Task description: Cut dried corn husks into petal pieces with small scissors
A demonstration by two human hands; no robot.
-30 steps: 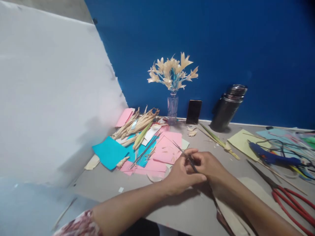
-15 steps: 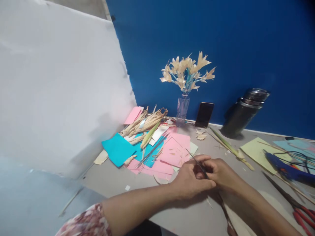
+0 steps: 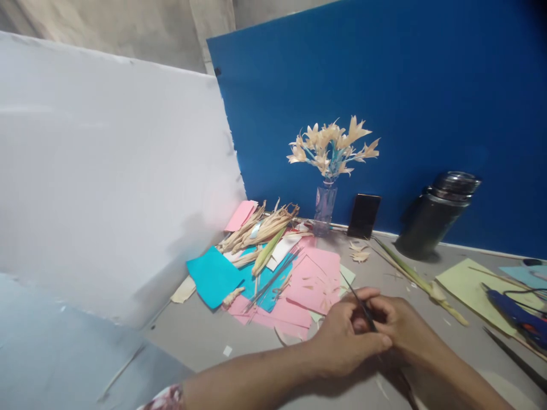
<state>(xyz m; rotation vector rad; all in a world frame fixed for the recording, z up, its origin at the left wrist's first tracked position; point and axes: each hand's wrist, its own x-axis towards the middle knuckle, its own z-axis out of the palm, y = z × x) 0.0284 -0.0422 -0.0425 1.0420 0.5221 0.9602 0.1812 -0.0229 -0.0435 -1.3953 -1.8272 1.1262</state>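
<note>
My left hand [image 3: 344,339] and my right hand [image 3: 395,322] meet over the front of the table, fingers curled together. Between them is a thin dark stick-like wire [image 3: 362,307], pointing up and to the left. Its lower part is hidden by my fingers, and a brownish strip hangs in shadow below my right hand. Just beyond my left hand lie pink paper sheets [image 3: 318,267] sprinkled with small pale scraps. Several loose dark wires [image 3: 273,285] rest on blue paper [image 3: 216,276]. A bundle of dried corn husks [image 3: 273,225] lies behind them.
Dried-husk flowers [image 3: 329,145] stand in a clear bottle [image 3: 325,210] at the back. Beside it are a phone [image 3: 364,216] and a dark flask [image 3: 438,216]. At right are a green stalk [image 3: 410,276], yellow paper [image 3: 464,282], a blue glue gun [image 3: 513,310] and a dark scissor blade [image 3: 515,359].
The view has tilted up, so the table's contents sit lower and farther right. The red scissor handles have left the picture. Both hands keep nearly the same grip on the dark wire.
</note>
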